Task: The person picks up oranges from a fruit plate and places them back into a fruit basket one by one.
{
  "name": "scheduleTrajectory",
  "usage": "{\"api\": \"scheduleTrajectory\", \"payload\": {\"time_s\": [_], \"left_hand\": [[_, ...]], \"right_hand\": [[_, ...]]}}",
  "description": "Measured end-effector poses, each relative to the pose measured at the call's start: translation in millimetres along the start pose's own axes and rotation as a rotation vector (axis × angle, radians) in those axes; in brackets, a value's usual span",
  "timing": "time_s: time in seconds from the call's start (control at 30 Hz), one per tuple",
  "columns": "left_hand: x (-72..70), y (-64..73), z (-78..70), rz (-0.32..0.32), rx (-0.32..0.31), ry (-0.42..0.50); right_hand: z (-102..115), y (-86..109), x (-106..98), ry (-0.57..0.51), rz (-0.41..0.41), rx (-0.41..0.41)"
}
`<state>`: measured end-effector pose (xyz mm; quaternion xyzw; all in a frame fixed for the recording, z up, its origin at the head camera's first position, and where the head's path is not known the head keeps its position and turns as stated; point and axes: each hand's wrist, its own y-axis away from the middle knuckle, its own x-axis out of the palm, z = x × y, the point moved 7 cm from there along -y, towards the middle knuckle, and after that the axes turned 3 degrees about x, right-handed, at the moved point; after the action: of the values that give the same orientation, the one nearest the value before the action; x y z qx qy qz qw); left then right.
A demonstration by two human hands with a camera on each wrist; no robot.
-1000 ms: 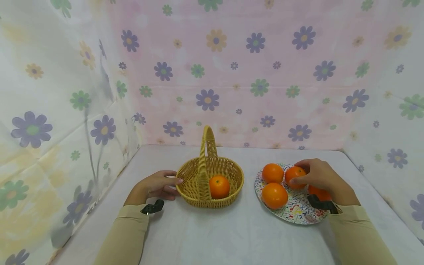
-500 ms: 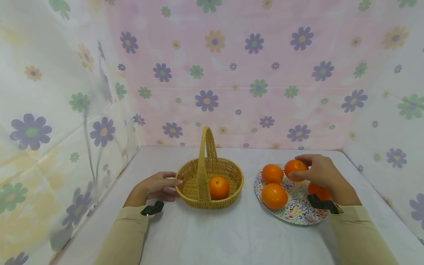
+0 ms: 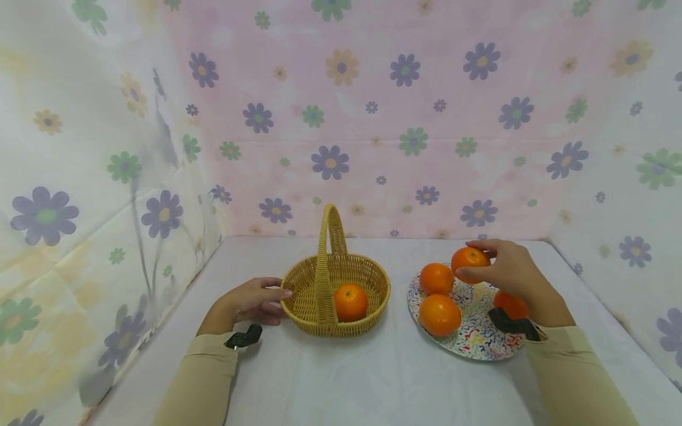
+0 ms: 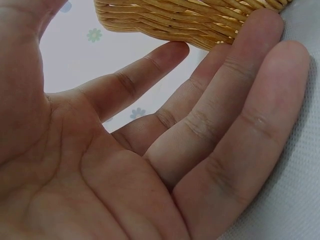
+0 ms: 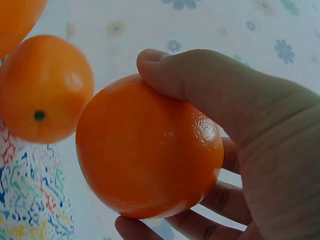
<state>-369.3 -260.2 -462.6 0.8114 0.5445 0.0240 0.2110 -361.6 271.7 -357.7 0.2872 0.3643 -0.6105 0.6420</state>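
My right hand [image 3: 508,269] holds an orange [image 3: 470,264] between thumb and fingers, raised over the back of a speckled plate [image 3: 479,340]. The right wrist view shows the held orange [image 5: 150,150] close up, thumb on one side and fingers around the other. On the plate lie two oranges at the left, one behind the other, and an orange [image 3: 510,304] partly hidden by the right wrist. My left hand [image 3: 258,300] rests at the left rim of a wicker basket [image 3: 303,324], its fingers [image 4: 200,125] fairly straight against the outer wall. One orange [image 3: 350,302] sits inside the basket.
The basket's tall arched handle [image 3: 322,266] rises over its middle. A white cloth [image 3: 341,378] covers the table between basket and plate. Flowered curtains [image 3: 373,130] stand at the back and both sides.
My right hand has lifted the orange off the plate and moved it slightly back and left. The left hand stays at the basket's rim.
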Motion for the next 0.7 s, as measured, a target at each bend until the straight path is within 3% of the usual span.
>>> {"api": "scheduleTrajectory", "payload": {"time_s": [0.3,0.7], "left_hand": [[-0.7,-0.1,-0.8,0.002,0.009,-0.008],[0.0,0.7,-0.2,0.003,0.003,-0.002]], "right_hand": [[36.1,-1.2,-1.3,-0.04,-0.046,-0.079],[71.2,-8.7,13.8,-0.13,-0.064,-0.128]]}}
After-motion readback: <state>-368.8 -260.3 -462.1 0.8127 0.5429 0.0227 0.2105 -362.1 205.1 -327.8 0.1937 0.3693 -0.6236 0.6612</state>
